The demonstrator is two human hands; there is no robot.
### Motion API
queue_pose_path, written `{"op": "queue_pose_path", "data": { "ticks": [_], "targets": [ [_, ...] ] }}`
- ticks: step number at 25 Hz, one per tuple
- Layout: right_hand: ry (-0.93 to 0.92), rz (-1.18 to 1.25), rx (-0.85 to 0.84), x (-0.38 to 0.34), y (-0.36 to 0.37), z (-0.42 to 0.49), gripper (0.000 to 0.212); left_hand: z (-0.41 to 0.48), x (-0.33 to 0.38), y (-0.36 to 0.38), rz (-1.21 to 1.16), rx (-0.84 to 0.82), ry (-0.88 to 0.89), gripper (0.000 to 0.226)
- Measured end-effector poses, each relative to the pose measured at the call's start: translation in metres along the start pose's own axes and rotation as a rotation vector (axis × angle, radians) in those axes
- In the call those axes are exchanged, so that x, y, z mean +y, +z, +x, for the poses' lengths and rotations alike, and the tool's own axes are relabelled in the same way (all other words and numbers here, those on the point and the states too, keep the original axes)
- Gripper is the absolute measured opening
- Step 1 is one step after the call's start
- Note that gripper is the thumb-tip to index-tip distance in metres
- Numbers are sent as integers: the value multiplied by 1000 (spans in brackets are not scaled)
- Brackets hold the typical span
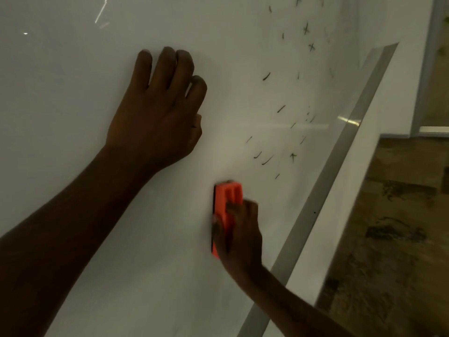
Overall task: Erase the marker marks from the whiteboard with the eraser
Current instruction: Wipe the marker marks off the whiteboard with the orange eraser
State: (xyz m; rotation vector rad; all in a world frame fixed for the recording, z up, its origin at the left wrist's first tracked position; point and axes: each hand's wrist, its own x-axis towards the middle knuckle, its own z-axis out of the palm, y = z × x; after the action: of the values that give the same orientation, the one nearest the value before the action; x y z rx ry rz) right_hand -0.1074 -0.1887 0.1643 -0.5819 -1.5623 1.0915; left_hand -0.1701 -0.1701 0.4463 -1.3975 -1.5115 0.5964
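A white whiteboard [73, 69] fills most of the head view, tilted in perspective. Several dark marker marks [267, 159], short strokes and small crosses, are scattered over its right part. My right hand [239, 235] grips an orange eraser [228, 198] with a black felt side pressed flat on the board, below and left of the lowest marks. My left hand [160, 110] rests flat against the board above the eraser, fingers together and pointing up, holding nothing.
The board's grey metal frame [323, 190] runs diagonally at the right, with a white wall strip beside it. Beyond lies a brown patterned floor [393, 227]. A doorway or glass panel edge [427, 93] stands at the far right.
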Motion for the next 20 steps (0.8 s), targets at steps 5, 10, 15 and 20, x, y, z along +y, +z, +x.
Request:
{"op": "queue_pose_path", "data": {
  "ticks": [5,10,15,20],
  "targets": [
    [361,-46,140,78,-20,-24,41,5,1,2,39,-66,49,69],
    [198,99,224,5,-1,52,34,7,3,6,88,-106,42,74],
    [-176,-59,-140,-6,-22,49,50,6,3,8,48,-70,58,73],
    [321,-72,300,42,-40,154,37,7,5,10,35,-32,58,71]
  ]
}}
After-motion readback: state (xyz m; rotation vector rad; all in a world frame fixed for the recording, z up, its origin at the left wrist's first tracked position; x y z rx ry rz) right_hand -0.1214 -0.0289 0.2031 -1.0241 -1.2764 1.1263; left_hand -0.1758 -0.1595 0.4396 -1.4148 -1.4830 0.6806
